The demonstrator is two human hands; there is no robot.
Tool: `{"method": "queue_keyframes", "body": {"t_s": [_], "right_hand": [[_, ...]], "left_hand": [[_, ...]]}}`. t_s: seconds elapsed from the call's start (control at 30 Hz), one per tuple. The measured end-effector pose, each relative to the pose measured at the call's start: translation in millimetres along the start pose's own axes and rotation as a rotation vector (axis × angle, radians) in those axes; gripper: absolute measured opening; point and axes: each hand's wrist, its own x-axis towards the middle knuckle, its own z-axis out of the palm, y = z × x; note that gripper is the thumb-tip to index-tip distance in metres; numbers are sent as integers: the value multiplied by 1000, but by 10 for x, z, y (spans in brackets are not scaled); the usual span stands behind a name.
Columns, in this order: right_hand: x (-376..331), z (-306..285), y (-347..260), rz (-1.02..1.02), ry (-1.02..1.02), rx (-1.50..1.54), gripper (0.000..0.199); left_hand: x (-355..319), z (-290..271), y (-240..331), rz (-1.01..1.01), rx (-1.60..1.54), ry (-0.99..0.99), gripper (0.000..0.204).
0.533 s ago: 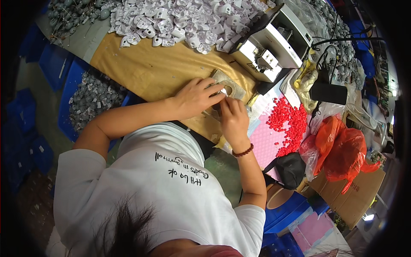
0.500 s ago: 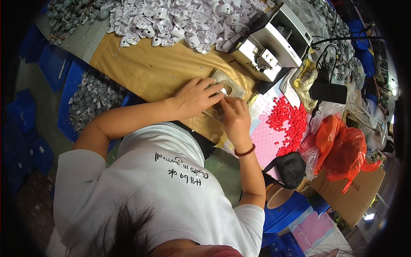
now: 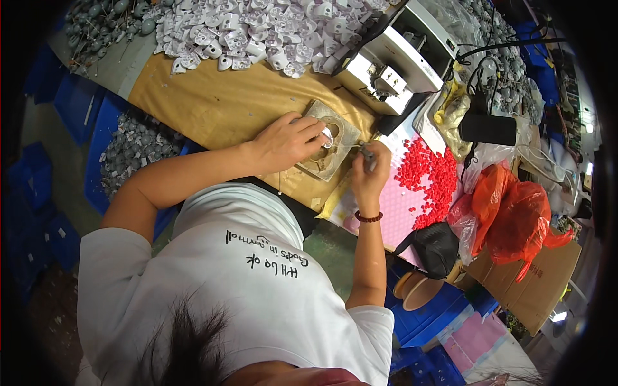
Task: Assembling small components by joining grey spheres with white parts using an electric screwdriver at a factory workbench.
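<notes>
My left hand (image 3: 288, 140) presses a small white plastic part (image 3: 327, 135) onto a worn tan fixture block (image 3: 335, 143) with round recesses, on the brown-paper-covered bench (image 3: 212, 106). My right hand (image 3: 370, 170) is shut on a thin metal tool (image 3: 367, 151) whose tip points left toward the part. A red bead bracelet (image 3: 369, 217) circles that wrist. Part of the fixture is hidden under my left fingers.
A heap of white plastic parts (image 3: 257, 32) fills the bench's far side. A white machine (image 3: 396, 55) stands right of it. Red caps (image 3: 428, 177) lie on a pink sheet, with orange bags (image 3: 515, 212), a cardboard box (image 3: 547, 276) and blue bins (image 3: 119, 148) of grey parts.
My right hand has pulled back to the right, away from the left hand, with the tool in it. The left hand stays on the fixture.
</notes>
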Motion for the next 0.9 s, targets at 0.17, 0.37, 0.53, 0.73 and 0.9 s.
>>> {"method": "queue_keyframes", "body": {"t_s": [0.17,0.37,0.53,0.73,0.9], "right_hand": [[205,56,-290,441,59,1021,31],[371,-58,-338,687,-246,1408,29],[435,-10,-339,692,-372,990,20],[403,154,-504,208,-213,187,28],[389,182,-575,140,-209,14,30]], "left_hand": [[-5,-29,-8,18,37,26,25],[-22,-32,0,-23,-33,-92,31],[-19,1,-47,-4,-68,-93,26],[-35,5,-83,0,-97,-46,23],[-29,23,-83,-27,-121,-52,22]]}}
